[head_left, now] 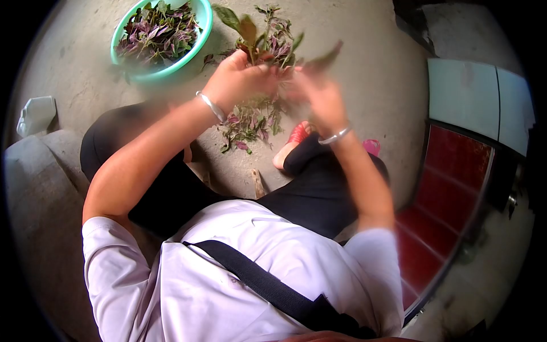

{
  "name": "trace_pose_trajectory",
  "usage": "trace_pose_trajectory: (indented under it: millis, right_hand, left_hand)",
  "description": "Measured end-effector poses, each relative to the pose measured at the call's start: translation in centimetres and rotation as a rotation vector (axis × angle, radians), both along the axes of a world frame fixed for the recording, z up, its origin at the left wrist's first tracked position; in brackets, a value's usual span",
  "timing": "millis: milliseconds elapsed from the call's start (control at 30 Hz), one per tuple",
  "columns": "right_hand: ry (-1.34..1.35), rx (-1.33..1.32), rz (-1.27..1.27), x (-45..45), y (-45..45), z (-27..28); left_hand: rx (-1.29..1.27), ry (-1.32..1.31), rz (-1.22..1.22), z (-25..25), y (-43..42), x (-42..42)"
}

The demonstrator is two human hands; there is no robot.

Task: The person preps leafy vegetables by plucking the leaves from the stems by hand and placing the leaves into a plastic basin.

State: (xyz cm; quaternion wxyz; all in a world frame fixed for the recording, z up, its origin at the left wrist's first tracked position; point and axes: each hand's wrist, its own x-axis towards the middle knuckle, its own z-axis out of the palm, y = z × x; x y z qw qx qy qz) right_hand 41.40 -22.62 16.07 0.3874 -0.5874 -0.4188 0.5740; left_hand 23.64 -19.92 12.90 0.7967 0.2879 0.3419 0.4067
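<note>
My left hand (242, 82) is closed around the stems of a bunch of amaranth-like leafy greens (246, 31), whose green and reddish leaves stick up above the fingers. Close beside it, my right hand (322, 100) is smeared by motion, and a blurred dark leaf (329, 57) shows at its fingertips. Whether those fingers grip it, I cannot tell. Below both hands lies a loose pile of green and purple leaves (250, 125) on the floor. More leafy stems (279, 43) show behind the hands, partly hidden by them.
A mint-green basin (206, 28) with purple-green leaves stands on the concrete floor (364, 68) at upper left. A white plastic container (37, 115) is at far left. A red-tiled, white-topped unit (450, 182) runs along the right. My foot in a red sandal (297, 134) is near the pile.
</note>
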Motion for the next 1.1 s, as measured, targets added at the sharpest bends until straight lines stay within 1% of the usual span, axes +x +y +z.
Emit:
trace_pose_trajectory:
  millis: [33, 67, 100, 233, 300, 333, 400, 467, 533, 600, 633, 667, 767, 800, 867, 900, 967, 1000, 1100]
  right_hand:
    - [0.073, -0.008, -0.010, 0.2, 0.0, 0.1]
    - [0.146, -0.015, -0.020, 0.5, 0.0, 0.2]
    - [0.220, -0.024, -0.029, 0.6, 0.0, 0.4]
    - [0.307, -0.061, -0.011, 0.7, -0.1, 1.4]
    - [0.325, 0.015, -0.054, 0.8, -0.1, 1.7]
    - [0.339, 0.046, -0.074, 1.1, -0.1, 2.0]
    - [0.342, 0.118, -0.155, 1.2, 0.0, 2.3]
    - [0.165, 0.268, -0.265, 1.4, 0.0, 1.9]
    - [0.008, 0.433, -0.379, 1.3, 0.2, 1.8]
    - [-0.023, 0.463, -0.405, 1.4, 0.4, 2.1]
    - [-0.039, 0.479, -0.417, 1.5, 0.5, 2.2]
    - [0.001, 0.453, -0.428, 1.6, 0.6, 2.2]
    - [0.094, 0.382, -0.404, 1.6, 0.6, 2.3]
    - [0.090, 0.358, -0.385, 1.8, 0.4, 2.2]
    - [0.124, 0.309, -0.394, 1.7, 0.6, 2.6]
    - [0.142, 0.285, -0.397, 1.7, 0.7, 2.7]
    - [0.173, 0.240, -0.378, 2.1, 0.9, 2.8]
    - [0.189, 0.217, -0.369, 2.5, 1.0, 2.9]
    - [0.210, 0.256, -0.479, 3.9, 1.6, 2.8]
  left_hand:
    - [-0.049, -0.047, 0.017, 0.0, 0.1, -0.2]
    - [-0.117, -0.038, 0.033, 0.2, 0.3, -0.4]
    - [-0.135, -0.065, 0.033, 0.1, 0.4, -0.5]
    - [-0.166, -0.194, 0.015, -0.1, 1.2, -1.2]
    - [-0.156, -0.269, -0.005, -0.5, 1.3, -1.3]
    - [-0.135, -0.251, 0.000, -0.6, 1.3, -1.3]
    - [0.179, 0.044, -0.048, -1.9, 1.4, -1.3]
    - [0.176, -0.030, -0.055, -2.6, 1.4, -1.4]
    - [-0.148, -0.472, -0.018, -0.7, 1.3, -1.4]
    - [0.196, -0.004, -0.064, -1.4, 1.4, -1.2]
    - [0.286, 0.129, -0.076, -1.8, 1.5, -1.1]
    - [0.372, 0.266, -0.085, -2.3, 1.5, -1.0]
    - [0.349, 0.306, -0.086, -2.4, 1.4, -1.1]
    - [0.313, 0.277, -0.088, -1.6, 1.3, -1.1]
    - [0.348, 0.295, -0.106, -1.4, 1.4, -1.2]
    - [0.418, 0.341, -0.123, -1.6, 1.6, -1.4]
    - [0.428, 0.336, -0.115, -1.7, 1.6, -1.4]
    - [0.368, 0.286, -0.092, -1.2, 1.5, -1.3]
    - [0.147, 0.141, -0.005, 0.4, 1.1, -1.0]
